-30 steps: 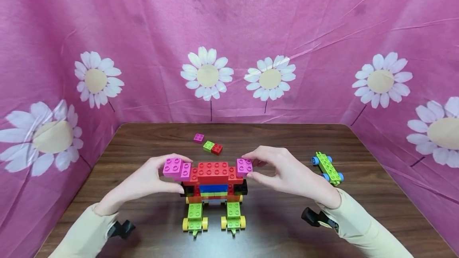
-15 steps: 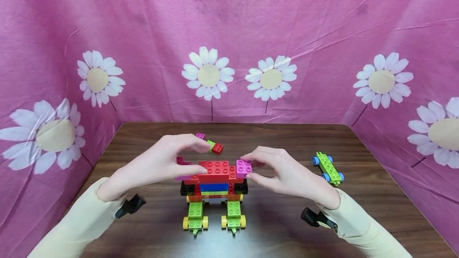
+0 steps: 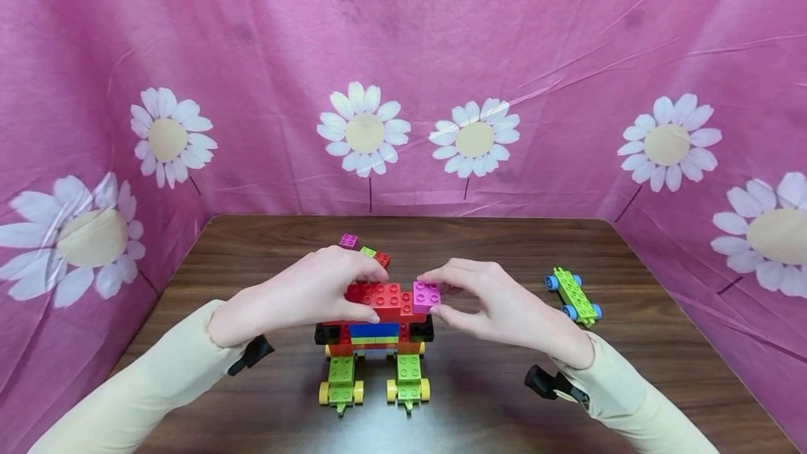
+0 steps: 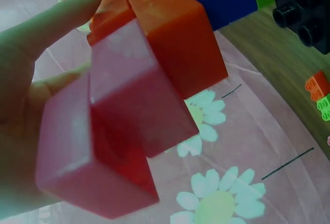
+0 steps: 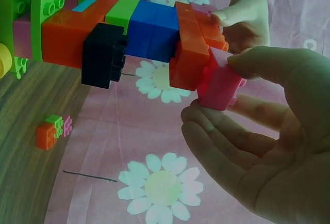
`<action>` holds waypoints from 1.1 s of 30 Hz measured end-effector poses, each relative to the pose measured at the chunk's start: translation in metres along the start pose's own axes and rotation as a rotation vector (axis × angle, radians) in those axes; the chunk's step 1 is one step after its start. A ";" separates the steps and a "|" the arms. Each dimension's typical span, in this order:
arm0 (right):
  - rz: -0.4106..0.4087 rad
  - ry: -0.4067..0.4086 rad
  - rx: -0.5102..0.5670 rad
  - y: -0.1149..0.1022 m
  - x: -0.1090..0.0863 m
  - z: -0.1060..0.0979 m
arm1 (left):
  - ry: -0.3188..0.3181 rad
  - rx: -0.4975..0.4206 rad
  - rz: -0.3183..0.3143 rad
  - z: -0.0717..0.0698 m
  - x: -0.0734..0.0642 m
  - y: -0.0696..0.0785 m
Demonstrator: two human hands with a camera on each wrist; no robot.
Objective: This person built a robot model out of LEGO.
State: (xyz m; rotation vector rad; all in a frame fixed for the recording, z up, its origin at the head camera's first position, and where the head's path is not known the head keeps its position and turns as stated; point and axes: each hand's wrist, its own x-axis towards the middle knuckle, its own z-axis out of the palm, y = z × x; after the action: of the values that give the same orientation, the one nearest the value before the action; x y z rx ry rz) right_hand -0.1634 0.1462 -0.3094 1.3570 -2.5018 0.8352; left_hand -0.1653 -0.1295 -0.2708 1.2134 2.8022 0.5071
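A toy-block build stands on two green wheeled bases (image 3: 408,371) with yellow wheels. Blue bricks (image 3: 375,330) and black bricks (image 3: 421,330) sit in its middle, red bricks (image 3: 386,297) along its top. My left hand (image 3: 302,289) grips the top red brick between thumb and fingers. Two stepped pink bricks (image 4: 129,84) on the build's left end show under that hand in the left wrist view; the hand hides them in the head view. My right hand (image 3: 504,307) pinches a pink brick (image 3: 426,296) at the right end of the red row, overhanging its edge.
Behind the build lie a loose pink brick (image 3: 349,240), a green brick (image 3: 368,252) and a red brick (image 3: 382,258). A green wheeled base (image 3: 574,295) with blue wheels lies at the right of the wooden table (image 3: 492,412). A pink flowered cloth (image 3: 416,26) hangs around the table.
My left hand has left the pink bricks at the left end and moved right, over onto the top red brick. My right hand stays on its pink brick.
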 end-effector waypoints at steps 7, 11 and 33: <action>-0.026 0.014 0.001 0.001 0.001 0.000 | 0.014 0.054 -0.015 0.008 0.006 0.014; -0.034 0.013 0.003 0.002 0.001 0.000 | 0.003 0.058 -0.055 0.014 0.012 0.022; -0.019 0.026 0.017 0.002 0.003 0.001 | 0.005 -0.002 -0.092 0.021 0.020 0.024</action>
State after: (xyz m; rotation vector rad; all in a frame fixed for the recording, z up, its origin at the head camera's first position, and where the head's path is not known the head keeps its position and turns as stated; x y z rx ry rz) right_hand -0.1672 0.1444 -0.3096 1.3639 -2.4644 0.8672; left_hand -0.1588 -0.0939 -0.2810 1.0778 2.8447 0.5078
